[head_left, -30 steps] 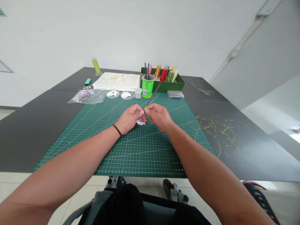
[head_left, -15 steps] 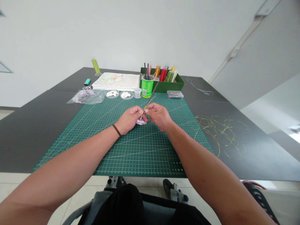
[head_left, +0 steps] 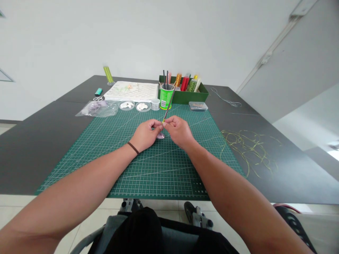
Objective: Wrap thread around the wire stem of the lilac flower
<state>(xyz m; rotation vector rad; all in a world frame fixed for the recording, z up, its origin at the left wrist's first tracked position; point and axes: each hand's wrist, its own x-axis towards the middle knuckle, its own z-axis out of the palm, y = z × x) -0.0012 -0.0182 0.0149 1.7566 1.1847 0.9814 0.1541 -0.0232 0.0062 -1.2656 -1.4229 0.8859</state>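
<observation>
My left hand point(head_left: 144, 135) and my right hand point(head_left: 178, 131) meet above the middle of a green cutting mat point(head_left: 159, 169). Fingertips of both hands pinch a thin green-wrapped wire stem point(head_left: 167, 107), which rises toward the far right. Below the fingers hangs a pale pink petal-like piece point(head_left: 160, 136), mostly hidden behind my hands. A dark band point(head_left: 133, 148) circles my left wrist.
Beyond the mat stand a green cup of tools point(head_left: 166, 97) and a green tray of thread spools point(head_left: 190, 95). A white pegboard point(head_left: 131, 91), a plastic bag point(head_left: 97, 108) and small round dishes point(head_left: 135, 106) lie at the back left. Loose yellow-green wire point(head_left: 249, 151) lies on the dark table at right.
The stem has turned more upright between my fingers. Less of the pink piece shows below my hands, and both hands have shifted slightly farther from me.
</observation>
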